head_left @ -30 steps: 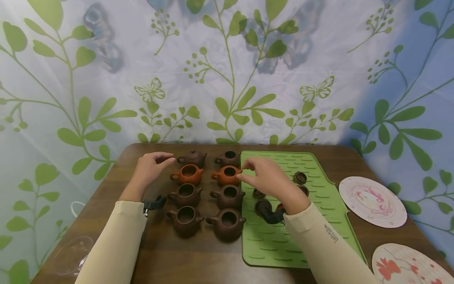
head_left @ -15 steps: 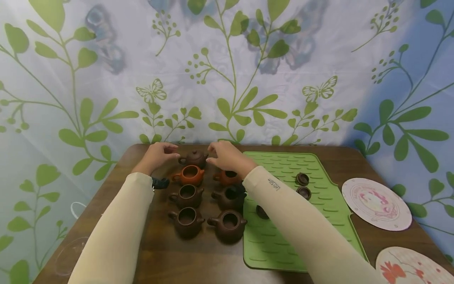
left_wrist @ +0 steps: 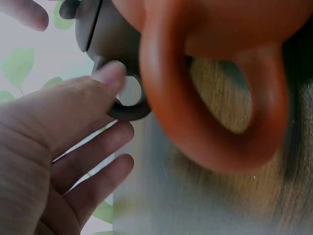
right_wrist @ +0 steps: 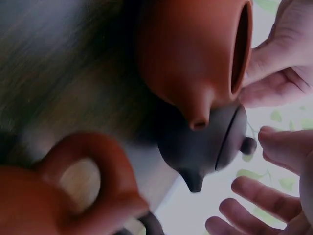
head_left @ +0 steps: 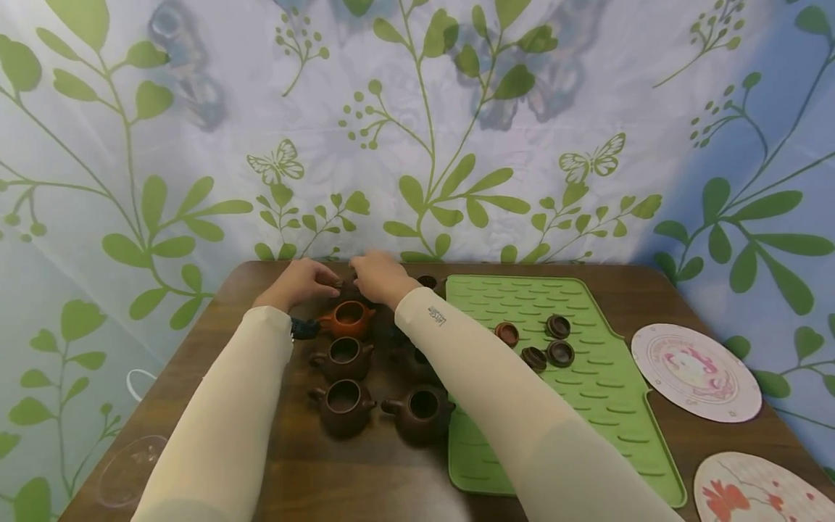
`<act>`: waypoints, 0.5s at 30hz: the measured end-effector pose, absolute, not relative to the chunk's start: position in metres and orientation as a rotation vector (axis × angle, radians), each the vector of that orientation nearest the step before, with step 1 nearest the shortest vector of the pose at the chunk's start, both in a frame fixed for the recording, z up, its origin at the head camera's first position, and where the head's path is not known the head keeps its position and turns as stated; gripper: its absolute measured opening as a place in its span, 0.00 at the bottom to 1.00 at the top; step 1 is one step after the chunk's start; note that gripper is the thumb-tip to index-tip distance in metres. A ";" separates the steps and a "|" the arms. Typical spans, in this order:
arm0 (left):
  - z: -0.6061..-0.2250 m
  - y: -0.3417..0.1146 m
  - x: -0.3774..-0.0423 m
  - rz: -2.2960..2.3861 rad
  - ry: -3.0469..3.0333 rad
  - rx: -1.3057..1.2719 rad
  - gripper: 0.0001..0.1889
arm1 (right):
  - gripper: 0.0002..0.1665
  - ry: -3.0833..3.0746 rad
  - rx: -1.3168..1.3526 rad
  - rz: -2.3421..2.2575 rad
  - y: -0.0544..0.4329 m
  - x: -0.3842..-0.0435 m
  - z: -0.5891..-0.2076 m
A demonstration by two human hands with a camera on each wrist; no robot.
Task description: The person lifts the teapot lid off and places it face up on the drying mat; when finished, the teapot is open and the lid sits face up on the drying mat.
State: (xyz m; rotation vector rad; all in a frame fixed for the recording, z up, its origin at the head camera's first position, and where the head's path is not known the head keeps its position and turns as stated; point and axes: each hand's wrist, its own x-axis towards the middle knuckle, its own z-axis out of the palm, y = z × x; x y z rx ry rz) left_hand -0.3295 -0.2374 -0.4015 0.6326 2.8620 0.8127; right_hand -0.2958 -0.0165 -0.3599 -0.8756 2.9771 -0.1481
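Observation:
A dark brown lidded teapot [left_wrist: 110,41] stands at the far left of two rows of small teapots. My left hand [head_left: 301,284] pinches its handle [left_wrist: 131,117], thumb in front and index finger hidden; the other fingers are loosely bent. My right hand [head_left: 380,278] hovers over this teapot, thumb and fingers spread around the lid knob [right_wrist: 248,145], a small gap between them. An orange lidless teapot [head_left: 349,317] sits just nearer. Another orange teapot [right_wrist: 83,205] shows partly in the right wrist view; my right arm covers it in the head view.
Nearer stand dark lidless teapots [head_left: 343,359], [head_left: 346,406] and another dark teapot [head_left: 420,413]. A green mat [head_left: 587,435] at the right bears several upturned lids, including an orange lid [head_left: 507,333] and a dark lid [head_left: 557,326]. Round placemats [head_left: 694,371] lie farther right.
My right hand has moved left from the mat's edge, across the right row, to the far-left lidded teapot. My left hand has shifted right and away from me onto that teapot's handle.

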 end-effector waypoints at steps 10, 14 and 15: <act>-0.407 -0.245 -0.327 0.853 2.892 0.598 0.10 | 0.15 3.010 -0.699 -0.229 -0.025 -0.306 -0.367; -0.409 -0.245 -0.328 0.870 2.889 0.573 0.10 | 0.16 2.996 -0.689 -0.273 -0.025 -0.307 -0.367; -0.409 -0.245 -0.328 0.877 2.890 0.570 0.10 | 0.16 2.998 -0.693 -0.276 -0.025 -0.307 -0.367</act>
